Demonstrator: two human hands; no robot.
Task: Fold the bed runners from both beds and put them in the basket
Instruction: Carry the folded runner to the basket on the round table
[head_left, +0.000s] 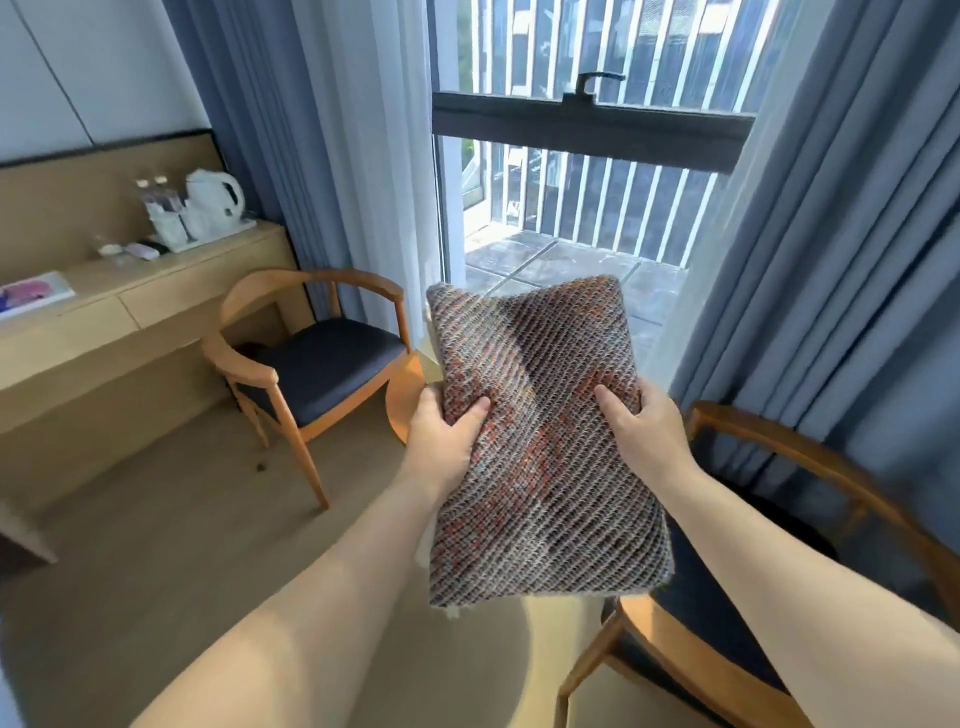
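A folded bed runner (540, 467), woven in grey, brown and orange, hangs in the air in front of me as a thick rectangular bundle. My left hand (444, 439) grips its left edge, thumb on top of the fabric. My right hand (647, 428) grips its right edge, thumb also on top. Both arms reach forward from the bottom of the view. No basket and no bed are in view.
A wooden armchair (306, 364) with a dark seat stands to the left of the runner, a second one (753, 571) at the lower right. A small round wooden table (408, 395) sits behind the runner. A desk (130, 306) with a kettle (215, 200) lines the left wall. Window and curtains (831, 234) lie ahead.
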